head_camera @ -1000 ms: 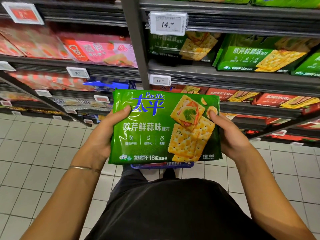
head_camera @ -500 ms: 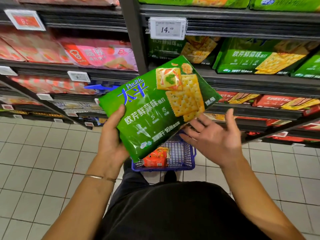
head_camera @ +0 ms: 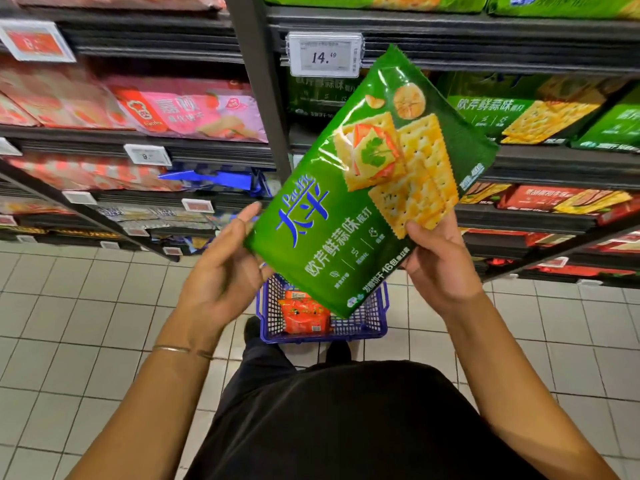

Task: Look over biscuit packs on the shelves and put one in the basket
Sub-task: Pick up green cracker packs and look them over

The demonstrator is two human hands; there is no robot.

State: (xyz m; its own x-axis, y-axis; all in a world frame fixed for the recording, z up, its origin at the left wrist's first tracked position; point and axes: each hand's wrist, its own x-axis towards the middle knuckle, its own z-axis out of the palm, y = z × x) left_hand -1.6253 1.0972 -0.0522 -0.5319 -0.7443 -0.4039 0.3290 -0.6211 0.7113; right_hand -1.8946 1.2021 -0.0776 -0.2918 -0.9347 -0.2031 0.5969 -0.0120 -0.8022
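A green biscuit pack (head_camera: 349, 216) with crackers printed on it is held tilted in front of the shelves, its top pointing up and right. My right hand (head_camera: 440, 271) grips its lower right edge, thumb on the front. To the left, my left hand (head_camera: 221, 271) is spread with relaxed fingers, its fingertips at the pack's left corner. Below the pack, a blue wire basket (head_camera: 375, 317) stands on the tiled floor by my feet and holds an orange packet (head_camera: 304, 315).
Dark shelves carry more green cracker packs (head_camera: 519, 116) at right, pink packs (head_camera: 194, 112) at left and red packs (head_camera: 554, 199) lower right. A price tag (head_camera: 325, 55) reading 14.49 hangs on the shelf edge. Pale floor tiles (head_camera: 86, 323) stretch left.
The pack has swung from level to steeply tilted, its top now up and right. My right hand took hold of its lower edge and my left hand let go and opened.
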